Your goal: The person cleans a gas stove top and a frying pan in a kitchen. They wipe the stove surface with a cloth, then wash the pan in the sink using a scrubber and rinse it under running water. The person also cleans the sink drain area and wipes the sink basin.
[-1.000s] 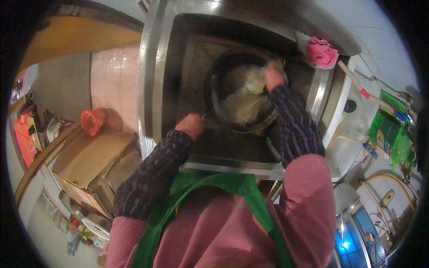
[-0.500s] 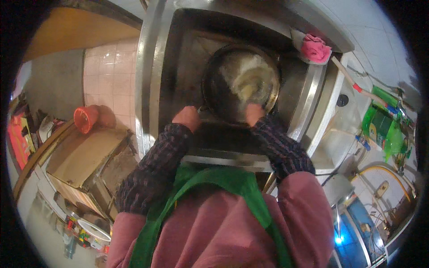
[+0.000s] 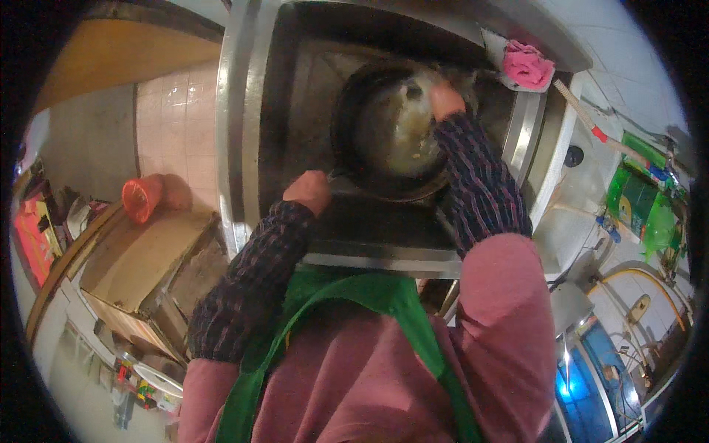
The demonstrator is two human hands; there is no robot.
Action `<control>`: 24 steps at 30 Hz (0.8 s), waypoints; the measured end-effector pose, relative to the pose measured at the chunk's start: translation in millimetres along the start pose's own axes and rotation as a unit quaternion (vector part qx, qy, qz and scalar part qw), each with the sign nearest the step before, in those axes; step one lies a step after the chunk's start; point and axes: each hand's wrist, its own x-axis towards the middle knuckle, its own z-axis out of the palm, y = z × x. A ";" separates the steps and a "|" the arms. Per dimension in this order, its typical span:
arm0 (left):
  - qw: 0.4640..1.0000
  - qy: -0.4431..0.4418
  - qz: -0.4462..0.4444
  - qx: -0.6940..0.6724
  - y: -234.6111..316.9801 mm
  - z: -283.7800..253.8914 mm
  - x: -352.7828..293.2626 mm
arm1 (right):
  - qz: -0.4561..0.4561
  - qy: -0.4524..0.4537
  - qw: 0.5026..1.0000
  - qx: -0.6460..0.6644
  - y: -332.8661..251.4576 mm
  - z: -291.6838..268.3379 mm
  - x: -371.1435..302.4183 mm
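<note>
A dark round pan (image 3: 362, 159) lies in a deep metal basin (image 3: 277, 148). Cloudy, light liquid with pale bits (image 3: 402, 155) covers its bottom. My left hand (image 3: 309, 190) is closed at the pan's lower left edge, round its handle, of which only a short stub shows. My right hand (image 3: 445, 100) is over the upper right part of the pan, fingers curled down toward the liquid. What it holds, if anything, is hidden under the hand and blurred. Both forearms wear dark, striped sleeve covers.
A pink cloth (image 3: 527, 65) sits on the basin's far right corner. Right of it runs a pale hose (image 3: 580, 111) with a red band. Green containers (image 3: 631, 199) stand farther right. To the left are an orange-red cup-like container (image 3: 140, 198) and a cardboard box (image 3: 144, 258).
My right hand has moved from the pan's near edge up to its far right side. The left hand stays at the handle. The view has shifted slightly.
</note>
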 end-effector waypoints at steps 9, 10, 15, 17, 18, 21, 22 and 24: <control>0.999 -0.028 -0.017 0.004 0.9 -4.5 4.8 | -0.011 -0.108 0.987 -0.120 3.0 19.2 -42.6; 0.999 -0.027 -0.018 0.001 0.5 -4.6 5.3 | 0.105 -0.069 0.992 -0.016 0.6 47.9 -63.0; 0.999 -0.017 -0.026 -0.020 -1.7 -2.5 6.6 | 0.210 -0.045 0.976 0.019 19.5 147.2 -90.8; 1.000 -0.010 -0.002 -0.006 -1.6 -2.1 6.6 | 0.338 0.039 0.939 0.052 17.5 148.8 -69.1; 1.000 -0.005 0.006 0.003 -1.2 -2.0 6.3 | 0.452 0.109 0.880 0.091 14.1 139.3 -53.0; 0.999 -0.032 -0.009 -0.002 -0.2 -3.0 3.8 | 0.611 0.289 0.689 0.263 -18.8 86.8 -3.9; 0.999 -0.035 -0.018 -0.006 0.9 -3.7 3.6 | 0.593 0.302 0.644 0.378 -33.4 67.2 11.6; 0.998 -0.051 -0.020 -0.016 1.5 -4.9 2.7 | 0.549 0.314 0.513 0.581 -62.7 32.6 41.1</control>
